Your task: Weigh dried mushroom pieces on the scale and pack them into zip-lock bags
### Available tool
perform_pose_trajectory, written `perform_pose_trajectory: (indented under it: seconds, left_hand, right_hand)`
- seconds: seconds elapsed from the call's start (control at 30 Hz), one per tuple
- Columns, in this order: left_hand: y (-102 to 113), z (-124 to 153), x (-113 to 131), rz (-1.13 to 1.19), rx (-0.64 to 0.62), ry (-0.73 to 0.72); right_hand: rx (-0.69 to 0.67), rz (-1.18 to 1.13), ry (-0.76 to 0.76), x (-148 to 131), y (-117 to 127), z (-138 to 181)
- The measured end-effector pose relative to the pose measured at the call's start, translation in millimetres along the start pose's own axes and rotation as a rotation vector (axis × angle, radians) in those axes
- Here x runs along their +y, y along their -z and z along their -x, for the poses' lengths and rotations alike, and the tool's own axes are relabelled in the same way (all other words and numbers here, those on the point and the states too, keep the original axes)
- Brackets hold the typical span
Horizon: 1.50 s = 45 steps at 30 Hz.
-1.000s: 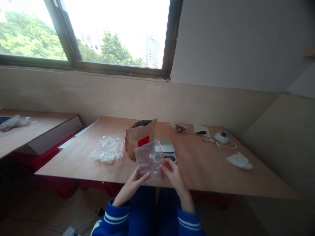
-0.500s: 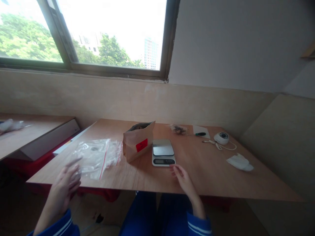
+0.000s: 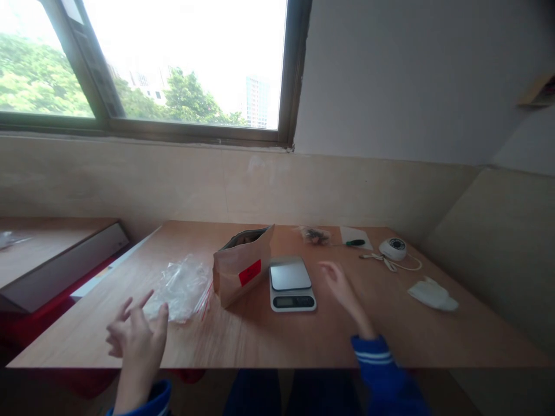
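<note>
Clear crinkled plastic bags (image 3: 184, 283): partly hidden by left hand (image 3: 139, 335) near tabletop's (image 3: 247, 346) front edge.
Left grip: released, spread.
Right hand (image 3: 340, 284): blurred; grip cannot be told.

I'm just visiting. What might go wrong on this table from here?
The paper bag stands with its mouth open, so a knock might tip it and spill what's inside.

The clear bags lie loose close to the left hand, which might sweep some aside.

The right hand is beside the scale and might bump it out of place.
</note>
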<state>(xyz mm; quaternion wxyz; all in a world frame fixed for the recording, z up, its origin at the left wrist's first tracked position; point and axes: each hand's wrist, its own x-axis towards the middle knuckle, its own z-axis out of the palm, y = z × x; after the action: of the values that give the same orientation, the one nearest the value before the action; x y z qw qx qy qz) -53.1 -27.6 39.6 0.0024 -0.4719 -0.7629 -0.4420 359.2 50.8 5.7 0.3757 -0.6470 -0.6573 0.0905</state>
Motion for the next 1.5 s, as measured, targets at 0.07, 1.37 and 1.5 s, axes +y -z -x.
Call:
perform_pose_trajectory:
  seconds: [0.07,1.37,1.5]
  left_hand:
    - [1.3,21.7,5.3,0.135,0.049,-0.023]
    - [-23.4,123.6,134.2,0.869,-0.937,-0.126]
    - [-24.0,120.0,128.8,0.957,-0.728,0.047]
  right_hand:
    - [0.025,0.081,-0.03,6.9,-10.0,-48.0]
    - [0.236,-0.733,-0.358,-114.9,5.8,100.4]
    - [0.297,-0.57,-0.262,-131.0,-1.2,104.7]
